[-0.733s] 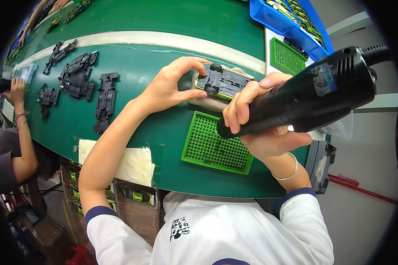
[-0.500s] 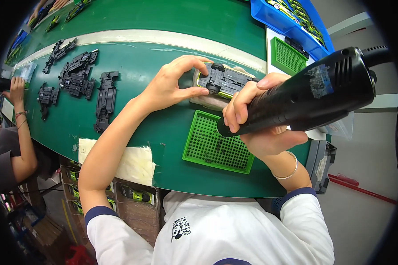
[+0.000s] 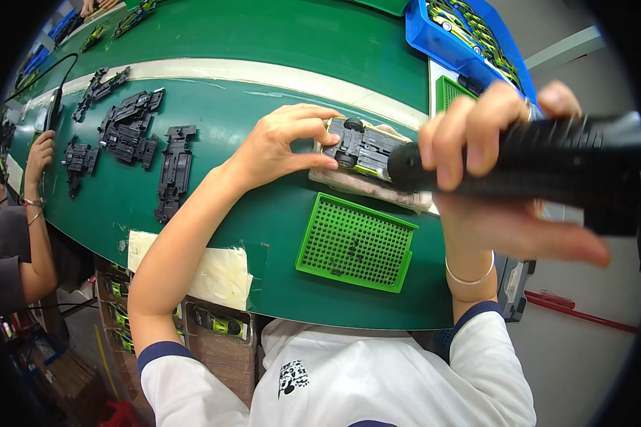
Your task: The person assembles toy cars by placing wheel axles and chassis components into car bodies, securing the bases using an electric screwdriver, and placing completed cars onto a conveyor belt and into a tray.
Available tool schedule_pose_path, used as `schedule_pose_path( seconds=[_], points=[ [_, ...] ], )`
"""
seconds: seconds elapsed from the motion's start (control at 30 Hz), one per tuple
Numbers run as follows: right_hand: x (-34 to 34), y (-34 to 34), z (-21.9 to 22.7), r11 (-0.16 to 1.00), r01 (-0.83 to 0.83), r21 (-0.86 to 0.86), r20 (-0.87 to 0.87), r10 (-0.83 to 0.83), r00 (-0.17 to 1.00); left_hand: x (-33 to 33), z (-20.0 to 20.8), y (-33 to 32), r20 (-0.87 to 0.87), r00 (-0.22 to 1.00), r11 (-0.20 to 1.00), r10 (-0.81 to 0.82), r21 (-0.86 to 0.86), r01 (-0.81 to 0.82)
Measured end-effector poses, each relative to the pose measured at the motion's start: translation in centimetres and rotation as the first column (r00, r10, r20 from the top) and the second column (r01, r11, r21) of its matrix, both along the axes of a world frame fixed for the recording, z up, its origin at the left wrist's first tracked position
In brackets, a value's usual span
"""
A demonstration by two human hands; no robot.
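A toy car (image 3: 370, 148) lies upside down on a pale padded rest (image 3: 367, 189), its black underside and wheels facing up. My left hand (image 3: 281, 142) pinches one end of it between thumb and fingers. My right hand (image 3: 488, 224) is wrapped round a thick black electric screwdriver (image 3: 559, 171), held nearly level and blurred by motion. The screwdriver's nose overlaps the car's right end; whether it touches is hidden. Below the car sits a green perforated tray (image 3: 381, 242) with small dark screws in its holes.
Several black plastic chassis parts (image 3: 173, 174) lie on the green table to the left. A yellowish cloth sheet (image 3: 217, 277) lies at the front edge. A blue bin (image 3: 424, 39) of toy cars stands at the far right. A co-worker's hand (image 3: 41, 153) holds a tool at far left.
My right hand has raised the screwdriver from over the green tray to the car's right end. My left hand still holds the car. The co-worker's tool has come into view.
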State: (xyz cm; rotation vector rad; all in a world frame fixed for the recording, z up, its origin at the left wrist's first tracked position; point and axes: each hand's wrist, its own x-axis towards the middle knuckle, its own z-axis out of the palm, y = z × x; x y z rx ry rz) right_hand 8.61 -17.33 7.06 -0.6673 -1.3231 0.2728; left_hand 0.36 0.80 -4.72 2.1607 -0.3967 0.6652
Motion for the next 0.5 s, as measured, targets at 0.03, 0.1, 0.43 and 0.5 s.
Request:
schedule_pose_path(
  seconds=[0.03,0.1,0.43,0.5],
  points=[
    [0.2,0.8,0.2,1.0,-0.015,0.004,-0.03,0.015,0.999,-0.2,0.1,0.0,0.006,1.0,1.0,0.013,0.025,-0.013],
    [0.5,2.1,0.4,1.0,-0.01,0.0,-0.099,0.01,0.995,-0.2,0.4,0.1,0.038,0.999,0.997,0.014,0.075,-0.017],
    [1.0,5.5,-1.9,0.944,0.2,-0.261,-0.131,-0.24,0.962,-0.3,0.2,0.2,0.041,0.999,1.0,-0.014,0.009,0.014],
    [0.7,5.4,-1.5,0.927,0.225,-0.298,-0.121,-0.271,0.955,-0.2,0.3,0.3,0.033,0.999,1.0,-0.024,0.008,0.023]
  ],
)
